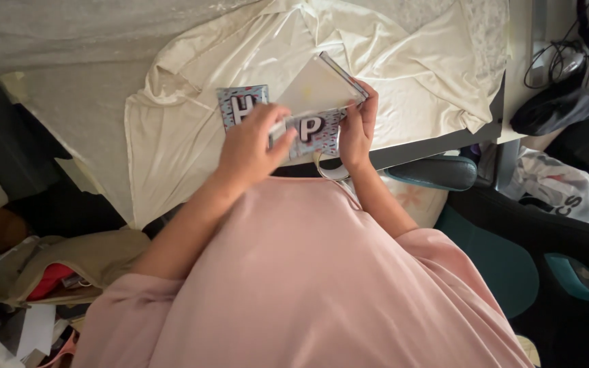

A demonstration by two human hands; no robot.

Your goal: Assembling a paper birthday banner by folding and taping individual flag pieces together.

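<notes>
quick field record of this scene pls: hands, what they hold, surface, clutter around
left hand: on the patterned letter cards, fingers over their middle
right hand: grips the right edge of a cream card stack, tilted up
surface: cream cloth spread over a table
person: pink shirt
right side: teal chair arm, white plastic bag
lower left: beige bag

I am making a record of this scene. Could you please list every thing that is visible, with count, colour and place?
patterned cards: at least two, pale blue with a large letter each, on the cloth at centre
cream sheet: one, tilted, above the cards
cream cloth: one, spread over the table
table: one, grey edge, right of centre
teal chair: one, lower right
white bag: one, right
beige bag: one, lower left
pink shirt: one, bottom centre
left hand: on the cards
right hand: fingers on the sheet's edge
</notes>
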